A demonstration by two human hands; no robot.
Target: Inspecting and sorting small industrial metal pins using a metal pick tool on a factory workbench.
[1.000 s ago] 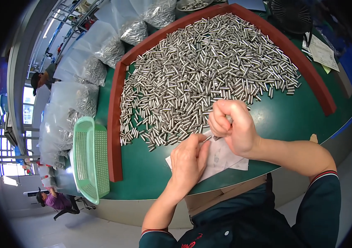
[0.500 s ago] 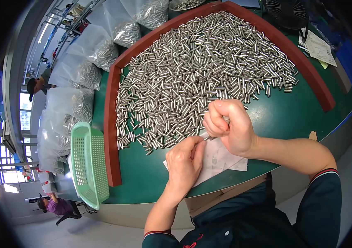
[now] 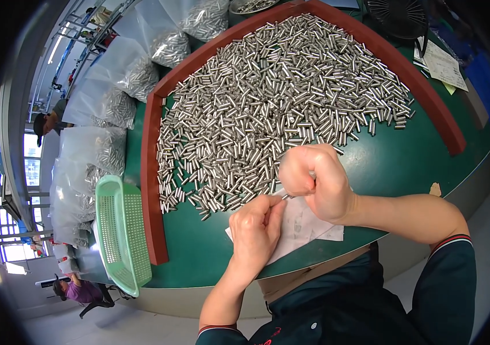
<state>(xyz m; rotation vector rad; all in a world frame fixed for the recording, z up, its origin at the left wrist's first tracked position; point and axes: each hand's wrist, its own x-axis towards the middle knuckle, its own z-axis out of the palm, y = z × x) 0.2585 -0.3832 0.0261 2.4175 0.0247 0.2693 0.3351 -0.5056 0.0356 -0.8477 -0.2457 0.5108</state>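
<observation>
My left hand (image 3: 255, 229) is closed in a pinch, and the end of a small shiny metal pin (image 3: 285, 197) shows at its thumb and fingertips. Just right of it, my right hand (image 3: 318, 183) is curled into a fist; whatever it holds, if anything, is hidden inside the fingers. Both hands are over a white sheet of paper (image 3: 299, 230) near the table's front edge. Beyond them spreads a wide heap of short silvery metal pins (image 3: 279, 92), some lying loose at its near border.
A red-brown raised border (image 3: 153, 172) frames the heap on the green table (image 3: 371, 172). A light green basket (image 3: 119, 230) sits outside it at left, beside clear bags of pins (image 3: 109, 149). A black fan (image 3: 397, 17) and papers (image 3: 441, 66) are at far right. Two people are farther left.
My right fist has turned slightly and sunk a little toward me. My left hand stays in its pinch, almost still. The view has shifted slightly.
</observation>
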